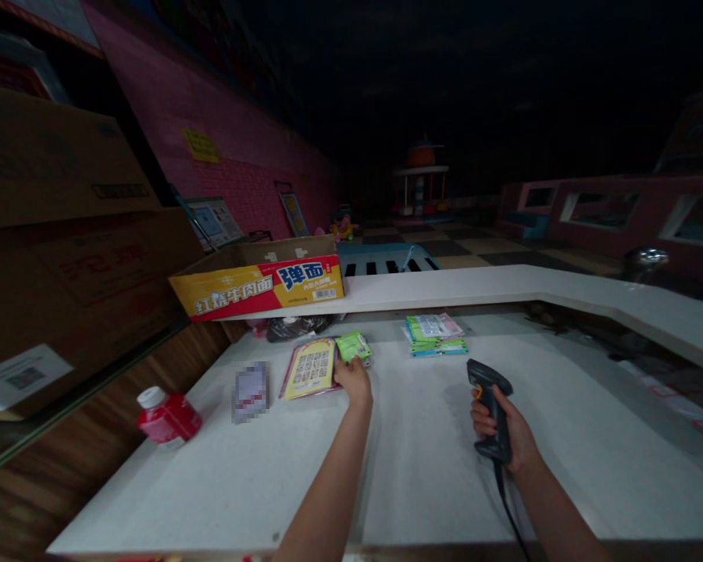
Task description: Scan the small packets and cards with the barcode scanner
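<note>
My right hand (512, 433) is wrapped round the grip of a black barcode scanner (493, 414), its head pointing up and to the left and its cord running down to the counter's front edge. My left hand (355, 381) has its fingers closed at the lower edge of a small green packet (352, 346). Under and beside those fingers lies a yellow card with printed codes (312, 369); its right edge is partly covered. Farther back on the white counter (410, 468), between both hands, sits a stack of green and pink packets (435, 334).
A red bottle with a white cap (169, 417) lies at the left, near a small blurred-out card (251, 392). An open noodle carton (263, 281) rests on the raised white ledge (445, 287). Large cardboard boxes (64, 250) crowd the left side. A black plastic bag (296, 328) is under the ledge.
</note>
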### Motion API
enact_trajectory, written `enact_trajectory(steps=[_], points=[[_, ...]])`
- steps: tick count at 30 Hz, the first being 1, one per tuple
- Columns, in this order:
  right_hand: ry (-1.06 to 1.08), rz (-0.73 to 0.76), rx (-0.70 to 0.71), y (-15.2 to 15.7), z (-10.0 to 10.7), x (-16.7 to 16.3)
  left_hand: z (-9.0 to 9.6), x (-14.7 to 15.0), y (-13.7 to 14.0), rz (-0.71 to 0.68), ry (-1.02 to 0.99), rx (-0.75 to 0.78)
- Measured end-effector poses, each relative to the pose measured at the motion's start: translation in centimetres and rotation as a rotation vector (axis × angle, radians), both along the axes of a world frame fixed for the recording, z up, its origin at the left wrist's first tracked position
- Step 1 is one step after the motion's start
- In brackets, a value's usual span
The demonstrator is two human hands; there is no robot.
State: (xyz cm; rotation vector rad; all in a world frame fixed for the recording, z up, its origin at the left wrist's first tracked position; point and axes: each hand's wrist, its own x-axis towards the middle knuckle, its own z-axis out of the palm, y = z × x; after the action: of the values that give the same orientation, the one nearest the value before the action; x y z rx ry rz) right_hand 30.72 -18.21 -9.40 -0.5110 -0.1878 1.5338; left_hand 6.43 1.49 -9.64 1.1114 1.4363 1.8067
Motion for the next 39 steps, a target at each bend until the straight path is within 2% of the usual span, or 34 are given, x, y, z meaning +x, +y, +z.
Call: enact_trajectory(steps=[3,7,9,12,18,23,27,32,36,39], points=[[-0.001,0.007,-0.001,-0.1,0.1,0.0,0.6,0.3,-1.7,0.034,0.392,-0.021],[0.011,-0.008,0.003,-0.2,0.2,-0.1,1.7,0.9,-2.6,-0.153,0.952,0.005],[0.015,-0.015,0.001,-0.2,0.2,-0.2,2.2,1.0,-2.3,-0.224,1.118,-0.017],[0.019,-0.018,0.002,-0.2,0.2,-0.2,2.4,0.7,-1.8,-0.262,1.253,-0.073],[0.030,-0.017,0.003,-0.2,0.2,-0.1,1.9,-0.3,-1.8,-0.242,1.282,-0.093],[0.015,-0.003,0.022,0.1,-0.3,0.1,2.0,0.6,-1.7,-0.246,1.230,0.038],[0.021,0.006,0.033,0.5,-0.8,0.3,3.1,3.8,-1.2,-0.333,1.165,0.145],[0.029,-0.004,0.010,0.7,-0.6,0.0,5.5,9.7,0.3,-0.405,1.078,0.122],[0.023,-0.014,-0.008,0.8,0.0,-0.2,6.8,14.1,1.3,-0.323,1.111,0.013],[0.030,0.021,-0.020,0.9,0.4,-0.3,6.9,16.5,1.6,-0.208,1.110,-0.098]])
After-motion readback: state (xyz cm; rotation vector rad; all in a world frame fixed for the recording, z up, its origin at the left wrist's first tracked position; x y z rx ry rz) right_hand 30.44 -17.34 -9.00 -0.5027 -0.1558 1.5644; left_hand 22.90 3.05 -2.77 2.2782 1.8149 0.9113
